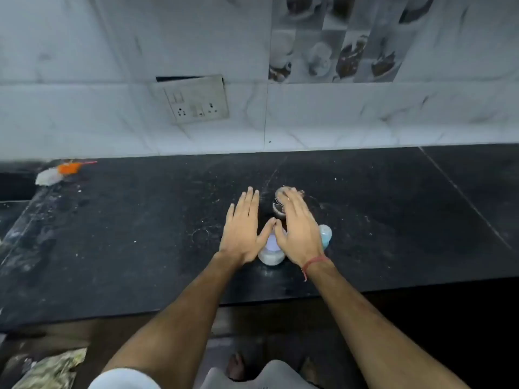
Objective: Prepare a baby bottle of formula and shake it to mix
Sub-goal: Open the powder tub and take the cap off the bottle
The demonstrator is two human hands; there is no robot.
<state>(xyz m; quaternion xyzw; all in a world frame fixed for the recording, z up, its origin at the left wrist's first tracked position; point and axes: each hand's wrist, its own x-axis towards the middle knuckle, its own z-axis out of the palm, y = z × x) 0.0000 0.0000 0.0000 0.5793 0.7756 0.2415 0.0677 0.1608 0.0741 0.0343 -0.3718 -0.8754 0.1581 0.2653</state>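
Note:
Both my hands hover flat, palms down, over the black counter [140, 234]. My left hand [243, 228] has its fingers spread and holds nothing. My right hand [297, 228] is also spread and empty, its thumb tip touching my left thumb. Under the thumbs stands a white container with pale contents [271, 255], mostly hidden. A clear glass with dark residue [280, 202] stands beneath my right fingertips. A pale blue bottle part [326, 234] peeks out to the right of my right hand.
A white marble-look tiled wall rises behind the counter with a switch and socket plate [196, 100]. An orange and white scrap [60, 171] lies at the far left near a dark recess. The counter's front edge runs below my forearms. Crumpled packaging [53, 369] lies on the floor.

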